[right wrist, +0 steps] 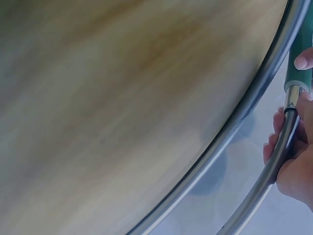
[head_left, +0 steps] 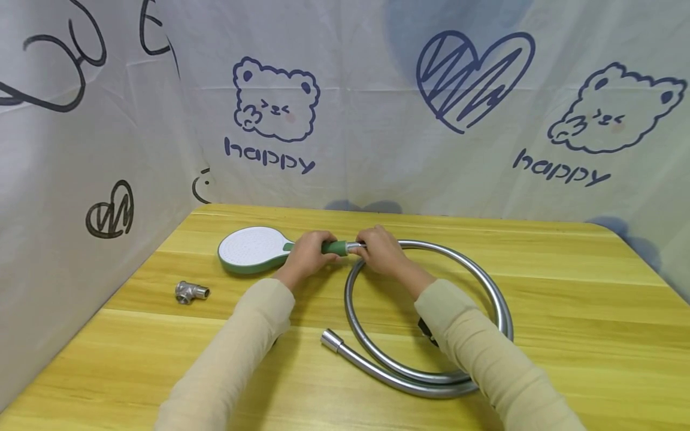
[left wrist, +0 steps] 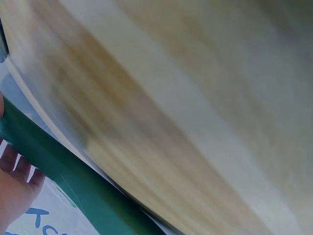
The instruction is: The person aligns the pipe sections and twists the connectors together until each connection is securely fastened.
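My left hand [head_left: 312, 251] grips the green handle of a shower head [head_left: 253, 246], whose round white spray face points up at the left. In the left wrist view, fingers wrap round the green handle [left wrist: 63, 166]. Close to its right, my right hand [head_left: 383, 250] pinches the metal end of a silver shower hose [head_left: 493, 287]. That end meets the bottom of the handle; the right wrist view shows the metal fitting [right wrist: 293, 97] against the green handle. How far it is screwed in cannot be seen. The hose loops on the table under the right arm.
A metal tee fitting [head_left: 190, 292] lies at the left of the wooden table [head_left: 135, 359]. The hose's other end, a metal nut [head_left: 331, 339], rests in front, between the forearms. A dark object [head_left: 427, 330] is partly hidden by the right sleeve. Printed cloth stands behind and at the left.
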Available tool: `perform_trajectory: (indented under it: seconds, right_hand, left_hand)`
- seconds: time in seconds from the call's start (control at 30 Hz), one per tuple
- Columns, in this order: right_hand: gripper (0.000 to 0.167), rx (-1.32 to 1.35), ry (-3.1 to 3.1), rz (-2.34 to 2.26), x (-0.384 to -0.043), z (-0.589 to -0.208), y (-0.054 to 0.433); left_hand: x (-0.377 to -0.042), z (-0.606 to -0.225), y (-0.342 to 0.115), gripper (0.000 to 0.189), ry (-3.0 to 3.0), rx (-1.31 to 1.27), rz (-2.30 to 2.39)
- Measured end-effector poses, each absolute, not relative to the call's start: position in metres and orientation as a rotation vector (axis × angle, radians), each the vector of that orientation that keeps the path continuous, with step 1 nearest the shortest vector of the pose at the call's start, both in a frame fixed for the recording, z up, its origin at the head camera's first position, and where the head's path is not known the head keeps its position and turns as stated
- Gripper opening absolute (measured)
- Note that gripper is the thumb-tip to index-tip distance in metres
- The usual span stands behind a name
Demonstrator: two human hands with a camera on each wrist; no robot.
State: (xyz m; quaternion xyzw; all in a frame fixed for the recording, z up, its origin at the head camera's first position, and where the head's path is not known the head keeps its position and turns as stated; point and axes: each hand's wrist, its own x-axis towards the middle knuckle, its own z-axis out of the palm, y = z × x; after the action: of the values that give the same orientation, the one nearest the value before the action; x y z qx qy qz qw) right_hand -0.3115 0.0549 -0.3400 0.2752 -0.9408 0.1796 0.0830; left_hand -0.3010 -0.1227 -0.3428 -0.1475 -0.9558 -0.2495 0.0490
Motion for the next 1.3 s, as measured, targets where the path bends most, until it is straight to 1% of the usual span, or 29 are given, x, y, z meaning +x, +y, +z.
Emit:
perform_trajectory:
  seconds: [0.27, 0.5, 0.63, 0.83, 0.97, 1.1, 1.3]
  right_hand:
    - [0.029, 0.798, -2.843, 0.489, -0.3111, -0.3371, 0.0521]
    - [0.028, 0.795, -2.868, 0.483, -0.3102, -0.3355, 0.0512]
    - [0.028, 0.806, -2.881, 0.559, -0.3102, -0.3344, 0.0521]
    - [0.033, 0.778, -2.914, 0.691, -0.3100, -0.3334, 0.0559]
    - [0.030, 0.818, -2.872, 0.680, -0.3098, -0.3350, 0.0588]
    - [0.024, 0.850, -2.825, 0.661, -0.3095, -0.3376, 0.0597]
    - [0.021, 0.825, -2.817, 0.664, -0.3080, -0.3383, 0.0585]
  left_hand:
    - [-0.3013, -0.3418, -0.1225, 0.035, -2.920, -0.441, -0.753]
    - [-0.3008, -0.3417, -0.1225, 0.034, -2.930, -0.445, -0.758]
    - [-0.3010, -0.3423, -0.1230, 0.034, -2.920, -0.462, -0.751]
    - [-0.3025, -0.3445, -0.1238, 0.033, -2.895, -0.492, -0.753]
    - [-0.3030, -0.3448, -0.1235, 0.033, -2.892, -0.493, -0.761]
    - [-0.3026, -0.3442, -0.1232, 0.033, -2.899, -0.480, -0.767]
    - [-0.3015, -0.3422, -0.1231, 0.033, -2.909, -0.461, -0.771]
